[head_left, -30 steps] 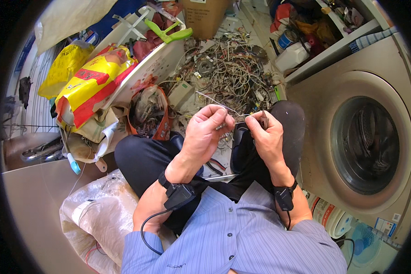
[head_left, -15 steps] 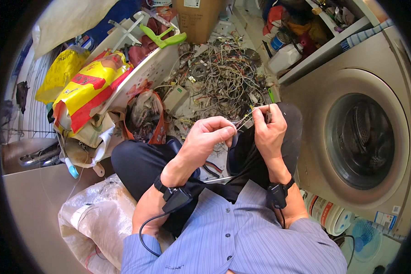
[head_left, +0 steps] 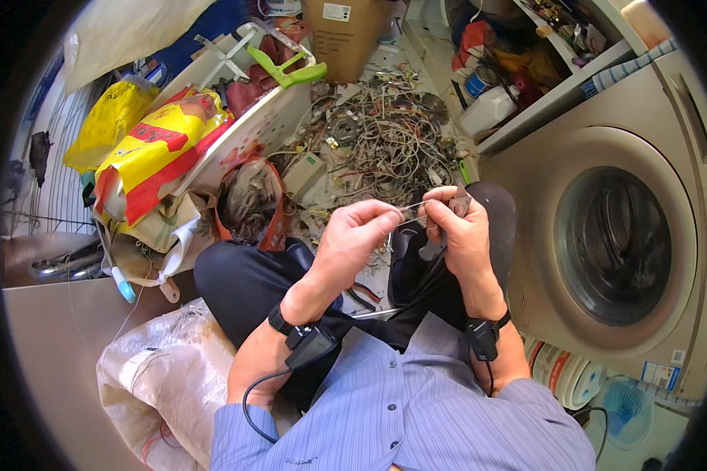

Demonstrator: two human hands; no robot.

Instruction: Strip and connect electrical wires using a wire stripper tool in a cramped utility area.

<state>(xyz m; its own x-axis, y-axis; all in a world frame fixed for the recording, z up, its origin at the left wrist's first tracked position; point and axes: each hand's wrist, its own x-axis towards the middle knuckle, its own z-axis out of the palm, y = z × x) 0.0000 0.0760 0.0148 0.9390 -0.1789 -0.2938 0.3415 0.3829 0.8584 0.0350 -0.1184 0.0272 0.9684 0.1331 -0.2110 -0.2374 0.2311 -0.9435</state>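
My left hand (head_left: 355, 242) is closed in a pinch on a thin pale wire (head_left: 414, 207), which stretches across to the right. My right hand (head_left: 465, 239) is closed too, its thumb and forefinger meeting the wire's other side. A flat, brownish-grey blade-like piece (head_left: 461, 203) sticks up from the right fingers; most of it is hidden in the palm, so its exact kind does not show. Both hands are above my crossed legs, close together. Below them on the floor lies something with red and black handles (head_left: 364, 293), partly covered by my leg.
A tangled heap of cables and wires (head_left: 393, 137) spreads over the floor ahead. Left of it stand an orange bag (head_left: 273, 228) of scraps and a white tub (head_left: 267, 129). A washing machine (head_left: 530, 177) is at my right, a cardboard box (head_left: 346, 43) at the back.
My right hand has moved slightly left and down, closer to the left hand, and has turned so more of the blade-like piece shows. The left hand stays nearly in place, pinching the wire.
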